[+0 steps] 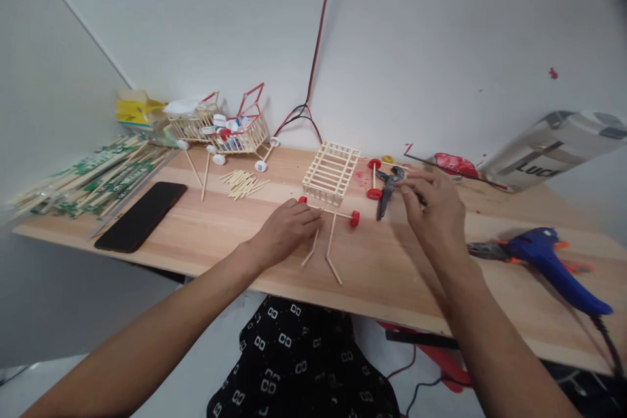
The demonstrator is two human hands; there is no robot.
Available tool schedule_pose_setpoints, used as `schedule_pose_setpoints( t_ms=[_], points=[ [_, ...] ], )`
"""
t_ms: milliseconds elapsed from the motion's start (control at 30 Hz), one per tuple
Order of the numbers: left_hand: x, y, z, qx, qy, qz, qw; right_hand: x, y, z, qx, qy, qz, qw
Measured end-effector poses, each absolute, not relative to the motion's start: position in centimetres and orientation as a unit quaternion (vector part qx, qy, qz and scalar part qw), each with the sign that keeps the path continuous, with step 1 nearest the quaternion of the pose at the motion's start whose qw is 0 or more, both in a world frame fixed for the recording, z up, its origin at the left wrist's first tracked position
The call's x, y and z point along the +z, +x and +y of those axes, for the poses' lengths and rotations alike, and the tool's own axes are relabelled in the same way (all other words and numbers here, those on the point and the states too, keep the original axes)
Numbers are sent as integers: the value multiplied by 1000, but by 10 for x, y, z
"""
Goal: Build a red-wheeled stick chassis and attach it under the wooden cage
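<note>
Both grips unclear | left hand (pixel 287 230) at red-wheeled axle (pixel 343 214) | right hand (pixel 437 215) by pliers (pixel 386 192) | bare tabletop (pixel 379 271) from pliers to front edge (pixel 362 311)

A black phone (pixel 142 217) lies leftward — a red-and-black cord (pixel 321 39) hangs against the wall (pixel 416 46).

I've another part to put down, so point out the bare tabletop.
Bare wood shows between the phone and the left hand, between the bent sticks and the right hand, and between the glue gun and the printed bag. It is crowded at back left, with wrapped sticks, loaded carts and short sticks, and around the pliers beside the red wheels.
</note>
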State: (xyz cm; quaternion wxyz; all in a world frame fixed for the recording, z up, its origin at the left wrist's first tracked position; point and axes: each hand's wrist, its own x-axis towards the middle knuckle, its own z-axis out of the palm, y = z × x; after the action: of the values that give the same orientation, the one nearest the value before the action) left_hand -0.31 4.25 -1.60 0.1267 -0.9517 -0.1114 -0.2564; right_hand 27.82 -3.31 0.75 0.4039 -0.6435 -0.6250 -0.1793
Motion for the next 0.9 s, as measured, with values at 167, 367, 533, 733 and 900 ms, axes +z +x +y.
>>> schedule_pose_setpoints(
  t_ms=[167, 367, 533, 733, 900],
  points=[
    [-16, -3, 43, -270, -949, -107, 124, 0, 270, -36, -161, -643, -633, 400],
    [-15, -3, 42, -273, -948, -106, 121, 0, 259, -36, -156, -602, -668, 409],
    [-16, -3, 43, -270, -949, -105, 122, 0, 247, -35, -140, -570, -705, 398],
    [-15, -3, 43, -269, -949, -106, 126, -2, 236, -35, -95, -555, -736, 376],
    [-14, -3, 42, -260, -950, -112, 129, -2, 230, -35, -69, -560, -749, 348]
  ],
)
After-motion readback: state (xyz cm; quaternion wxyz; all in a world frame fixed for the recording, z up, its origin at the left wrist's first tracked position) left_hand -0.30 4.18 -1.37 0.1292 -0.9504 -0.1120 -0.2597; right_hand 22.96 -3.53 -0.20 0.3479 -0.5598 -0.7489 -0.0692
